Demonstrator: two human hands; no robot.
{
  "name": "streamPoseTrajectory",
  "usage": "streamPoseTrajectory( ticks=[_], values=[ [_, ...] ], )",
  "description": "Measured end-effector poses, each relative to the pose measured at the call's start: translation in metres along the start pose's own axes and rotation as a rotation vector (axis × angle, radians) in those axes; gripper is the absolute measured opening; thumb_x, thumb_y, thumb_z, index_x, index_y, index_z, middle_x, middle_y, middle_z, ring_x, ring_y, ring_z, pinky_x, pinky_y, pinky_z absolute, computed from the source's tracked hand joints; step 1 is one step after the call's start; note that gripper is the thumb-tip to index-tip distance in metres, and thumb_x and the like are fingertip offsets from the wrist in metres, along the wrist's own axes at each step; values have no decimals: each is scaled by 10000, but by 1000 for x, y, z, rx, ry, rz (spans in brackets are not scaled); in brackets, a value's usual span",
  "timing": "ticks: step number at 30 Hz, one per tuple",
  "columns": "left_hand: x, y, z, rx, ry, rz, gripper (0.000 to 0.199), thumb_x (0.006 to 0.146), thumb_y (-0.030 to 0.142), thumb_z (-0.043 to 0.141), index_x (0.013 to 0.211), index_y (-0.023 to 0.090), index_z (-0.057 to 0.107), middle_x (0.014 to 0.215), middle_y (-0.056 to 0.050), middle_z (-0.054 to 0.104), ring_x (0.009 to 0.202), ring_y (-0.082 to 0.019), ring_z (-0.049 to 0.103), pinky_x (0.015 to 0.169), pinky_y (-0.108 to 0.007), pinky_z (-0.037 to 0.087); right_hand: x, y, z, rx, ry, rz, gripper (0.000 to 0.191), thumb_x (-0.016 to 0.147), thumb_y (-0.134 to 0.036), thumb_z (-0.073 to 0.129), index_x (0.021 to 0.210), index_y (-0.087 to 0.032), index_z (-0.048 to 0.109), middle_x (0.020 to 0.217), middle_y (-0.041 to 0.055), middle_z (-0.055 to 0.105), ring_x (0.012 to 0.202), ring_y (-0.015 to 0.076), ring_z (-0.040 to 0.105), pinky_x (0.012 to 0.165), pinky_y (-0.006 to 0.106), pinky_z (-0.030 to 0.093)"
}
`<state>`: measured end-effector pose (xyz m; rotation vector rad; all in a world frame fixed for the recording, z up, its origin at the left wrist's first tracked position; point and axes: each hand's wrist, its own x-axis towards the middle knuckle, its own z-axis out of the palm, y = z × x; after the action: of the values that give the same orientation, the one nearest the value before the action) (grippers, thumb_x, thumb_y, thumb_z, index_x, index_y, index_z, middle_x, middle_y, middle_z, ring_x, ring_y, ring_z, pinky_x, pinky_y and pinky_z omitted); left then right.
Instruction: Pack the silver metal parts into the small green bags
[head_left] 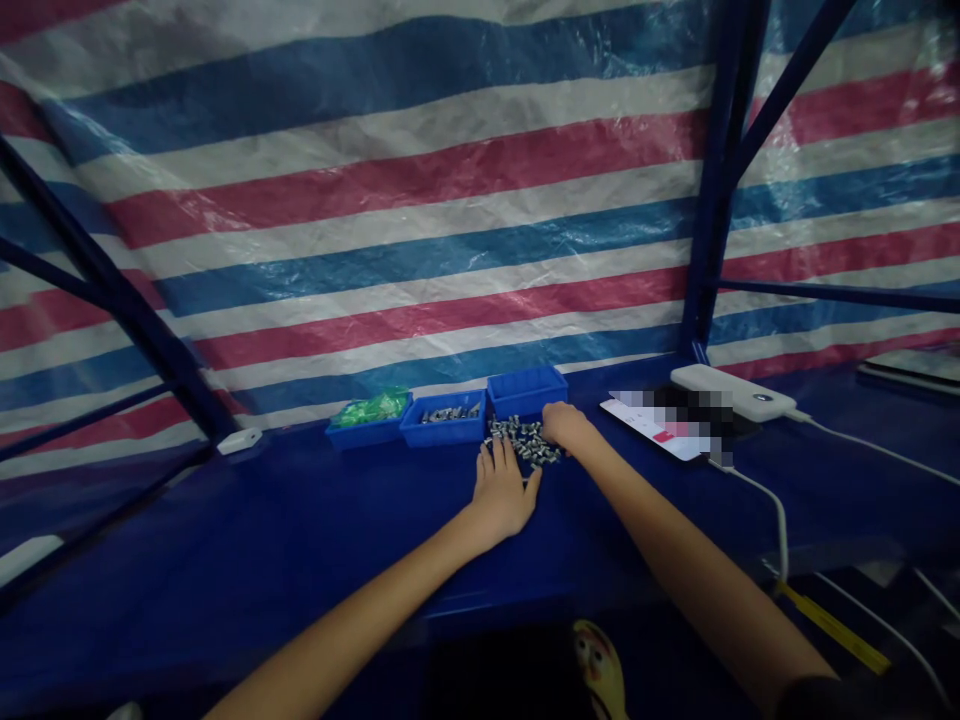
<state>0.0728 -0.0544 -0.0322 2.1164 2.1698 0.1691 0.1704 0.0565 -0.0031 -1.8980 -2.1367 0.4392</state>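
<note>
Small silvery metal cylinders lie heaped before a blue rectangular plastic bin; the left hand, fingers spread and released, best guards the near edge lightly; the right hand curls alongside, any grasp indeterminable.

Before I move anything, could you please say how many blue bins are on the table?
3: the left bin holds green plastic, the middle bin small metal parts, and the right bin stands behind the loose parts.
</note>
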Motion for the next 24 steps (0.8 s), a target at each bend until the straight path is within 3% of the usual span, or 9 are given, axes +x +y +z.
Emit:
streamPoseTrajectory(
  ticks=[4, 8, 11, 14, 17, 24],
  values=[
    [11, 5, 5, -21, 63, 32, 659, 888, 441, 231, 1403, 35, 169, 1481, -200, 154, 1356, -344, 148, 1070, -480, 187, -2, -4, 6, -11, -7, -16, 272, 681, -111, 624, 950, -105, 665, 960, 181, 669, 953, 246, 637, 770, 294, 498],
    [22, 4, 7, -38, 163, 99, 611, 888, 452, 253, 1379, 90, 250, 1419, -190, 307, 1303, -321, 281, 1035, -495, 246, -3, 2, 0, 22, 36, -50, 182, 729, -157, 593, 898, -148, 659, 919, 129, 671, 933, 227, 637, 763, 285, 484],
    [33, 0, 7, -32, 267, 130, 700, 849, 547, 310, 1371, 83, 262, 1415, -202, 300, 1315, -339, 243, 1040, -505, 231, -3, 8, -5, 50, 209, -104, 193, 740, -204, 609, 932, -196, 624, 985, 84, 642, 940, 218, 623, 761, 292, 469],
    [44, -5, 7, -30, 340, 125, 772, 819, 612, 320, 1358, 61, 275, 1417, -224, 284, 1327, -348, 217, 1048, -498, 221, 0, 12, -4, 59, 371, -254, 326, 762, -255, 612, 1080, -248, 541, 1133, 59, 559, 884, 186, 624, 710, 275, 460],
    [54, -6, 6, -21, 346, 110, 733, 846, 572, 289, 1337, 28, 306, 1407, -244, 290, 1323, -336, 243, 1056, -463, 223, 6, 14, 4, 29, 364, -366, 299, 826, -296, 545, 1124, -278, 517, 1157, 44, 534, 873, 174, 619, 683, 263, 447],
    [66, 5, 9, 14, 315, 1, 722, 832, 530, 339, 1309, -12, 349, 1388, -272, 311, 1295, -367, 296, 1036, -448, 261, 26, 15, 23, 44, 401, -312, 258, 904, -281, 405, 1098, -276, 576, 1086, 39, 595, 881, 157, 607, 710, 240, 426]
  ],
)
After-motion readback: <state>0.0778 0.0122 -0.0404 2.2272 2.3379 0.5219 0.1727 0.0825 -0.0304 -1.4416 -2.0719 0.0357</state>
